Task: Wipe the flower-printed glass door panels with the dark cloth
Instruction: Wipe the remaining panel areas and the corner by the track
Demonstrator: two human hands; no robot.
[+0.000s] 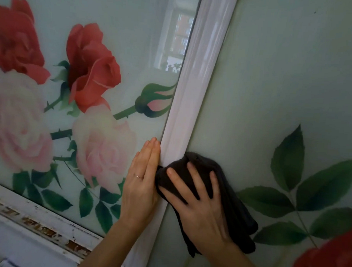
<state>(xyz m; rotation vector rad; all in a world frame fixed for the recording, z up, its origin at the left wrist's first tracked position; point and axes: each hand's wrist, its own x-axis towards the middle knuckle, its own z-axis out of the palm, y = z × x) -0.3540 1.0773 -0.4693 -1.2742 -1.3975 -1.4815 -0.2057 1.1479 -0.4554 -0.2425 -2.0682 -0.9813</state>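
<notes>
Two glass door panels printed with roses fill the view. The left panel carries red and pink roses, and the right panel shows green leaves and a red rose at its lower corner. A white frame strip runs between them. My right hand presses the dark cloth flat, fingers spread, against the right panel next to the strip. My left hand, wearing a ring, lies flat with straight fingers on the left panel, its edge against the strip.
A white lower frame with chipped paint and rusty patches runs along the bottom left. A window is reflected in the left panel's glass near the top.
</notes>
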